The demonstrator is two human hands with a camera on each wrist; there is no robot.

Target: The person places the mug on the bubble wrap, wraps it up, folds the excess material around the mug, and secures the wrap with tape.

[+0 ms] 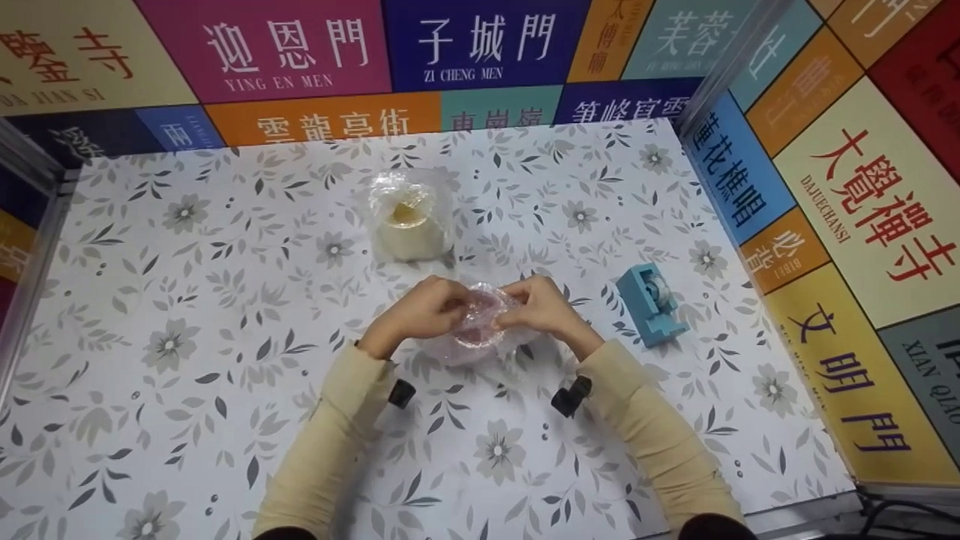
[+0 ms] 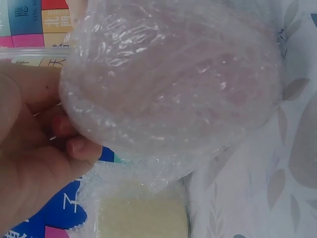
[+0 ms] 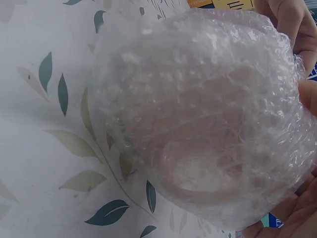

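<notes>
A pink cup [image 1: 480,341] wrapped in clear bubble wrap [image 3: 148,59] is between my two hands, close over the table. A loop like a handle shows through the wrap in the right wrist view. My left hand [image 1: 427,309] pinches the wrap at the left of the cup's top, its fingertips at the rim. From the other side my right hand [image 1: 546,306] does the same, with thumb and fingers on the gathered wrap. Just beyond them stands a second, cream-coloured cup [image 1: 411,238], also in bubble wrap; its lower part appears in the left wrist view.
To the right, a teal tape dispenser [image 1: 646,306] holding a roll of clear tape sits on the table. A floral-patterned cover [image 1: 225,315] spans the tabletop. Colourful panels with large characters [image 1: 480,45] rise along the back and right edges.
</notes>
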